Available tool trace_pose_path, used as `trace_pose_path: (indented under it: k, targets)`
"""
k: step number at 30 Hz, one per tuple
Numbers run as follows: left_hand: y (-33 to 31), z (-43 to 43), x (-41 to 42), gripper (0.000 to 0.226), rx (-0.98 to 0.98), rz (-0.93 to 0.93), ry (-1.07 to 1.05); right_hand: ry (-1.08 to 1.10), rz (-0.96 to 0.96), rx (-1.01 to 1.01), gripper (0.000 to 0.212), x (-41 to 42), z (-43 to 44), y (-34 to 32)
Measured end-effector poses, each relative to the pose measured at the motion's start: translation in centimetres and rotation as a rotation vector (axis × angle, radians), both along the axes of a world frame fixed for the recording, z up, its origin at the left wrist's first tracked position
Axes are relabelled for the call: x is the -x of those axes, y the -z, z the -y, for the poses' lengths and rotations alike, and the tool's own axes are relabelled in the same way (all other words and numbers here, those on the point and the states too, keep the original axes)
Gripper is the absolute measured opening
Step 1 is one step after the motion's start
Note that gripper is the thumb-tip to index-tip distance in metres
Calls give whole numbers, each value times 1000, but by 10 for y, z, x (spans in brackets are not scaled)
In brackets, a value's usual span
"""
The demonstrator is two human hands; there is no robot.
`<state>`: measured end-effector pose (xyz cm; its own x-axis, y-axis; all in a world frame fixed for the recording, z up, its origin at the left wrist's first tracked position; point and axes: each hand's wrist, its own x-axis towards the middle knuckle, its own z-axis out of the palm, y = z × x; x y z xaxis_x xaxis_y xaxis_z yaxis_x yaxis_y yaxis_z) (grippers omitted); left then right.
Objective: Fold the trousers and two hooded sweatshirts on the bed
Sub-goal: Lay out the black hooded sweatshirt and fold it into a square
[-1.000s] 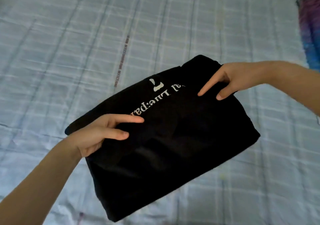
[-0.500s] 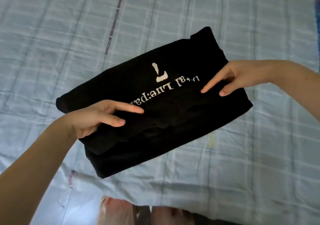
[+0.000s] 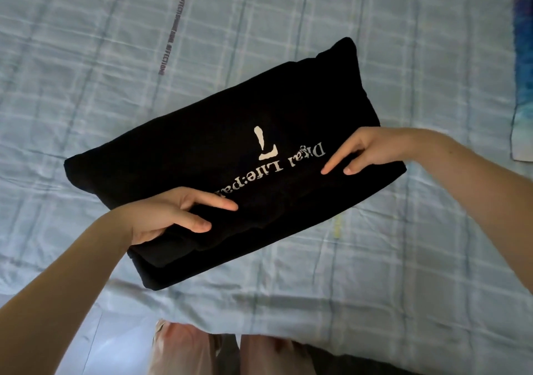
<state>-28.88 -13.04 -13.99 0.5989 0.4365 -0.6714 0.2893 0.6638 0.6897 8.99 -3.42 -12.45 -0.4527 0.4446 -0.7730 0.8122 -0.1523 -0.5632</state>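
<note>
My 2 hands hold the folded black sweatshirt (image 3: 202,150) — my left hand (image 3: 161,216) grips its near corner, my right hand (image 3: 372,150) pinches its right edge. It is over the blue checked bed (image 3: 375,259).

One folded black sweatshirt with white lettering (image 3: 219,150); two hands, left hand (image 3: 161,219) and right hand (image 3: 366,150); one pale blue checked bedsheet (image 3: 115,57) beneath the grip; one purple-blue cloth (image 3: 523,57) rightward.
</note>
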Motion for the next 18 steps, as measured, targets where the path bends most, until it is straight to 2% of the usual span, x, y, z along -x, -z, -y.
trace_pose_path:
  k: [4,6,8,9,10,12,13,14,16,18]
  targets:
    - [-6,7,-7,56,-98,-73,133,-80,50,23,48,2,4,-10]
    - [-20,9,-6,61,-139,-78,396,-167,90,73,43,2,6,-33]
    - [-38,10,-7,57,-154,-71,619,-158,146,-23,31,6,7,-59]
    - [-46,9,-11,52,-235,-91,593,-88,148,-145,25,13,6,-66]
    - [-52,6,-17,44,-403,-146,475,33,116,-327,23,21,6,-65]
    - [-47,-5,-31,36,-997,-375,205,221,105,-744,27,39,11,-41]
    - [-40,-13,-40,45,-1266,-523,203,206,199,-873,39,48,17,-23]
    - [-26,-20,-48,55,-1436,-675,273,161,338,-927,49,49,25,1]
    - [13,-29,-59,63,-1506,-866,498,125,564,-907,55,35,41,48]
    - [51,-30,-61,66,-1488,-913,637,173,605,-876,56,13,54,80]
